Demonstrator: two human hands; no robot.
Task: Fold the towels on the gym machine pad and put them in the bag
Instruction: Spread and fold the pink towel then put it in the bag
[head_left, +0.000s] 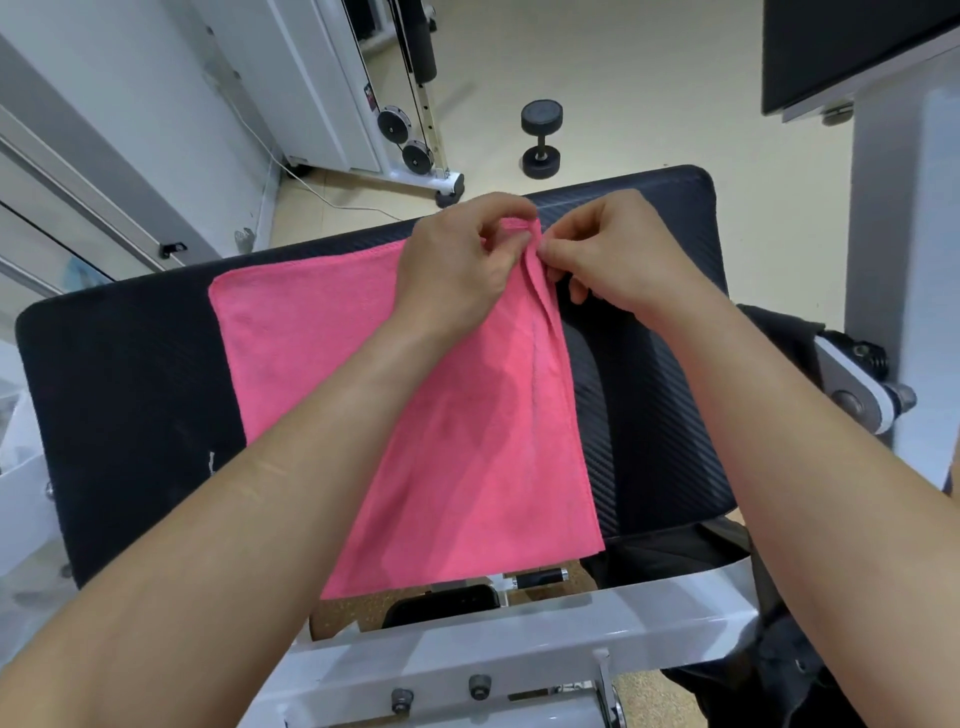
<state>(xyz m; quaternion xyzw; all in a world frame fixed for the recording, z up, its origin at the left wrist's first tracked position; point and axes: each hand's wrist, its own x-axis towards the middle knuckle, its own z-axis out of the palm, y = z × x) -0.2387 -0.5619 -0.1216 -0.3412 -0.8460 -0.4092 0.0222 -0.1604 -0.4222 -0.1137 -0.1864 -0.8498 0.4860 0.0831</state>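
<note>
You are standing over a black gym machine pad (130, 389) with a pink towel (415, 415) lying spread across its middle. The towel's near edge is hanging slightly over the pad's front, and a narrow strip along its right side is lying doubled over. Your left hand (457, 260) is curling its fingers and thumb round the towel's far right corner. Your right hand (618, 254) is pinching the same corner from the other side, so the two hands are nearly touching. Both forearms are reaching forward over the pad. A white metal frame (467, 644) is running below the pad, and black fabric (727, 551) is bunching at its lower right. I cannot tell what that fabric is. Beyond the pad, a dumbbell (541, 137) is sitting on the pale floor, with a cable machine (410, 140) standing to its left.
</note>
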